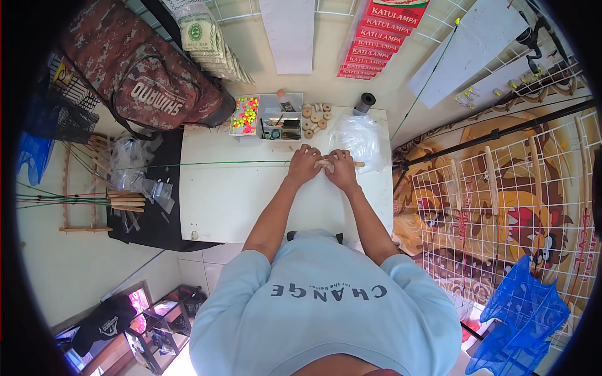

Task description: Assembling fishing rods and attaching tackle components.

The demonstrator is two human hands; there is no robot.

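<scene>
A thin green fishing rod [219,163] lies crosswise over the white table [244,207]. Its pale wooden handle [359,164] sticks out to the right of my hands. My left hand [305,165] is closed on the rod where the green shaft meets the handle. Close beside it, my right hand [342,171] has its fingers wrapped round the wooden handle. Something pale shows between the two hands, partly hidden by the fingers; I cannot tell whether it is part of the handle.
Behind my hands stand a divided tray [258,135] with bright floats or beads, several wooden spools [315,119], clear plastic bags [355,141] and a dark roll [364,103]. More rods with wooden handles [126,202] lie at the left. A wire grid [476,219] stands at the right.
</scene>
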